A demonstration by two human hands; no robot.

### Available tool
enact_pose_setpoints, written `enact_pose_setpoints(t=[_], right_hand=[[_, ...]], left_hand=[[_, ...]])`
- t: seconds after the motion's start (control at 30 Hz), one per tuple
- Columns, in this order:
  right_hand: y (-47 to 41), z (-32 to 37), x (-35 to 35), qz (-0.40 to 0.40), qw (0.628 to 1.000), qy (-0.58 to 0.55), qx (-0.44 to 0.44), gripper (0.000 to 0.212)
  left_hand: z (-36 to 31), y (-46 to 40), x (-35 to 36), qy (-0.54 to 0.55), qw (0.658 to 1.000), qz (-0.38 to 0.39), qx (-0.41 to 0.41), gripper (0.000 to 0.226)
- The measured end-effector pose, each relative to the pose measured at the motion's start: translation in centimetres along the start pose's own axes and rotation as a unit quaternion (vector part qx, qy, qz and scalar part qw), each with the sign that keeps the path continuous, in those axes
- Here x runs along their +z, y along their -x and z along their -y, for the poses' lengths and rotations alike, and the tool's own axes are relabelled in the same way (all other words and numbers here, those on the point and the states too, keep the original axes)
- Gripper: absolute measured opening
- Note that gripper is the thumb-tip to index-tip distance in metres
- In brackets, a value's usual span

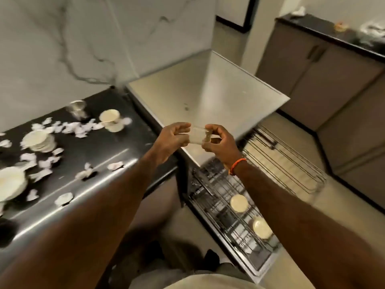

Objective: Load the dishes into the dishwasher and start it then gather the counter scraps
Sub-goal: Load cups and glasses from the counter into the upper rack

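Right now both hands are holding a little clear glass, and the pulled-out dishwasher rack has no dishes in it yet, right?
Not quite. The head view shows two cream dishes already in the pulled-out dishwasher rack. The left hand and right hand do hold the clear glass.

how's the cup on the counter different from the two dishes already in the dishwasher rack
The cup stands on a saucer on the black counter, among paper scraps; the two dishes in the rack sit between the wires of the pulled-out dishwasher rack. The cup is loose and still to be loaded; the two dishes are loaded. All are cream-white.
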State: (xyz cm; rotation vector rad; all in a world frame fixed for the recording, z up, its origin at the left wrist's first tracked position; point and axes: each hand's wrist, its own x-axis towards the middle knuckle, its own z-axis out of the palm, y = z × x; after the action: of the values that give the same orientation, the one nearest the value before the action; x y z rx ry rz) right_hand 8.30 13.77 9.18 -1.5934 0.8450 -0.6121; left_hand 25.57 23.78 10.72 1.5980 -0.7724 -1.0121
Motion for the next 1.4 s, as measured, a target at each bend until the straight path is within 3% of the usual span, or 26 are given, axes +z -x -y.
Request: enact_pose_setpoints(t=[0.13,0.27,0.53,0.7,0.8,0.93,1.4], right_hand=[[3.6,-4.1,-9.8,-0.082,0.995,0.036,0.032,0.051],[6.5,-10.0,-16.0,-0.155,0.978,0.094,0.101,0.062],[10.7,-25.1,-18.2,-0.212,0.916,0.215,0.264,0.06],[9.8,-32.0,-16.0,-0.219,0.891,0.23,0.323,0.066],[8.5,-34.0,-15.0,-0.222,0.875,0.251,0.349,0.062],[7.9,-35.7,-14.2,-0.229,0.858,0.279,0.365,0.06],[6.6,-36.1,-15.2,-0.201,0.856,0.29,0.378,0.072]], left_hand=[[1.9,-2.6,9.2,-0.038,0.995,0.089,-0.021,0.04],[5.0,-4.2,16.8,-0.067,0.977,0.194,-0.058,0.037],[15.9,-7.8,29.0,-0.079,0.918,0.34,-0.187,0.006],[22.1,-9.6,32.7,-0.108,0.872,0.394,-0.271,0.047],[24.0,-10.6,34.1,-0.11,0.864,0.4,-0.285,0.048],[24.9,-12.0,35.2,-0.119,0.853,0.409,-0.301,0.081],[26.1,-13.5,35.8,-0.141,0.848,0.42,-0.292,0.085]])
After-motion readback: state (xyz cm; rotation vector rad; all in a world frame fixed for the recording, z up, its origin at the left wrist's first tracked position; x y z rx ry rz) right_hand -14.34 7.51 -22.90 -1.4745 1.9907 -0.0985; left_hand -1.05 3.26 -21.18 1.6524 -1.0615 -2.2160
